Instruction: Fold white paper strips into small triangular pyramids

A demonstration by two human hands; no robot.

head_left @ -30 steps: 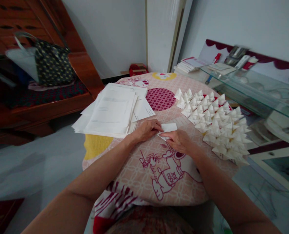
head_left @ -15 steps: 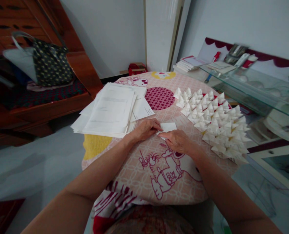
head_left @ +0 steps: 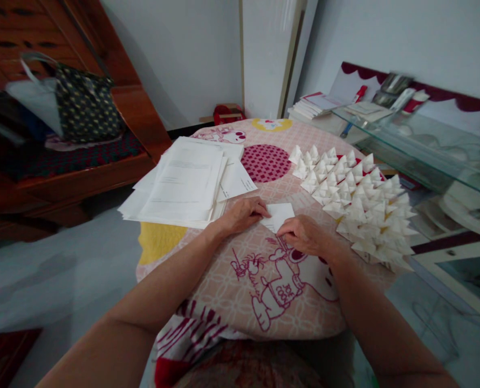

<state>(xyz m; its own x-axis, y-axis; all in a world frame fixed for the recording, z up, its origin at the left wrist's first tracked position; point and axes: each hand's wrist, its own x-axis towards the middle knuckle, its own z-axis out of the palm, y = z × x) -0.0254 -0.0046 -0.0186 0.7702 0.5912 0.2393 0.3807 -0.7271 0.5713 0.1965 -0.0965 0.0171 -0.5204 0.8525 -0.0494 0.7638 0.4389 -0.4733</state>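
A small folded piece of white paper (head_left: 279, 214) lies on the patterned tablecloth in front of me. My left hand (head_left: 246, 214) rests at its left edge, fingers curled together with the tips on the paper. At the lower right corner, my right hand (head_left: 303, 234) is closed, its thumb and index finger pinching the paper's edge; the other fingers are tucked under. Rows of folded white paper pieces (head_left: 355, 199) with upright points stand to the right. A pile of printed white sheets (head_left: 183, 180) is on the left, behind my left forearm.
The round table has a pink cloth (head_left: 232, 291) with cartoon prints. At the right stands a glass-topped shelf (head_left: 418, 145) with papers and a metal container on it. A dotted bag (head_left: 86, 105) sits on a wooden bench (head_left: 78, 175) at the left.
My right hand has slid right and slightly down along the paper, uncovering more of it. My left hand has stayed at the left edge.
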